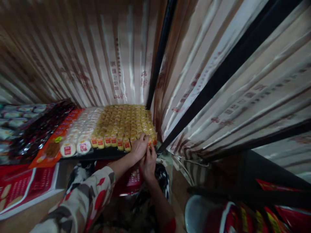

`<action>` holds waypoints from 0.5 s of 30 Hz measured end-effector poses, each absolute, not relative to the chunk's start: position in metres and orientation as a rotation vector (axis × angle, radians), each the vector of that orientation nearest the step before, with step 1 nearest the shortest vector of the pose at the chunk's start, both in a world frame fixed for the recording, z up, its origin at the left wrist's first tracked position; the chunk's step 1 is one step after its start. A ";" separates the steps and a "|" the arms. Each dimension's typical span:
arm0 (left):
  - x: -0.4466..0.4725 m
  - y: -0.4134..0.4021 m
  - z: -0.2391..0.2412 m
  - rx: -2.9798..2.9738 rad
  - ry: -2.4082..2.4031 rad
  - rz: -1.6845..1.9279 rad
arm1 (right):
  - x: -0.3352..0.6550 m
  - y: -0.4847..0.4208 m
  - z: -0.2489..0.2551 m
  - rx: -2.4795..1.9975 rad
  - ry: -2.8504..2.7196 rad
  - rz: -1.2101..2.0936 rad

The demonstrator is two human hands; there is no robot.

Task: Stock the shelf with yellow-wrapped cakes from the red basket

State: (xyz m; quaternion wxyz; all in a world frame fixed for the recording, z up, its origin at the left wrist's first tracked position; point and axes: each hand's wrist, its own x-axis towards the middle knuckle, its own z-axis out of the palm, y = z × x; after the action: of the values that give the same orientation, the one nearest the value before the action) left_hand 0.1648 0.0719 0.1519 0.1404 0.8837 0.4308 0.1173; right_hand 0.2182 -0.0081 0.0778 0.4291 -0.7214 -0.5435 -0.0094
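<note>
1. The small yellow snack packs (126,124) stand in neat rows on the shelf (97,153), at its right end, next to the white round packs (84,145).
2. The person's left hand (139,147) and right hand (148,165) meet at the front right corner of the rows. The fingers of each are bent in close, not spread wide. It is too dim and blurry to tell if either hand holds a pack.
3. Each yellow pack looks light and a bit soft, so a hard squeeze could squash it. The shiny wrap may be slippery. A gentle pinch on both sides seems best.
4. The yellow packs in front have red labels (120,142), but the words are too small to read. The white packs have red marks, also too fuzzy.
5. The pale plastic sheet (131,58) behind has reddish and dark printed signs that look like Chinese writing, too blurry to read. No brand name is clear.
</note>
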 end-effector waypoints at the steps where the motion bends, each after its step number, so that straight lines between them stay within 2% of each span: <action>1: 0.164 0.071 0.151 2.559 1.240 0.350 | 0.219 -0.007 0.077 -1.791 -1.360 -0.034; 10: 0.142 0.059 0.146 2.523 1.146 0.551 | 0.209 -0.018 0.086 -1.738 -1.315 -0.027; 15: 0.104 0.020 0.123 2.397 0.997 0.584 | 0.186 -0.043 0.061 -1.643 -1.318 0.052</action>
State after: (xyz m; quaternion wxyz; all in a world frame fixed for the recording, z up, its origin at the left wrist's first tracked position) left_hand 0.1041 0.0200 0.1226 0.2379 0.8749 0.3640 0.2131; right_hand 0.1862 -0.0426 0.0611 0.4946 -0.6779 -0.5435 0.0214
